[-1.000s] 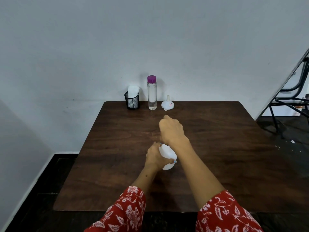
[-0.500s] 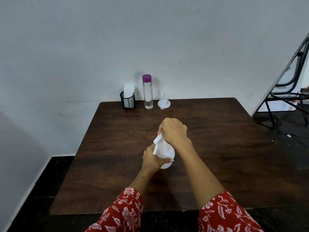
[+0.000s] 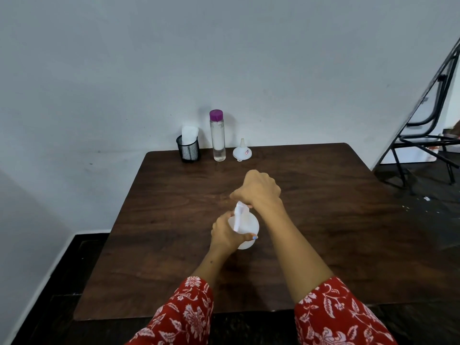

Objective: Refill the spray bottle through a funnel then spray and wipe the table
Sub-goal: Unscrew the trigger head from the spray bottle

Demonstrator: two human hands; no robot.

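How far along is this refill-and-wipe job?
Nothing looks finished yet. In hand: the left hand grips the white spray bottle while the right hand grips its spray head at the top, apparently to unscrew it. Left: the funnel lies unused at the table back edge, the purple-capped bottle is capped, and the white cloth sits in the mesh cup.

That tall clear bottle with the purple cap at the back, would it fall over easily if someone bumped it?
Probably yes. The clear bottle is tall and narrow on a small base, so a sideways knock would likely tip it. It looks nearly full of clear liquid, so it is likely fairly heavy. Its round body would probably roll once down.
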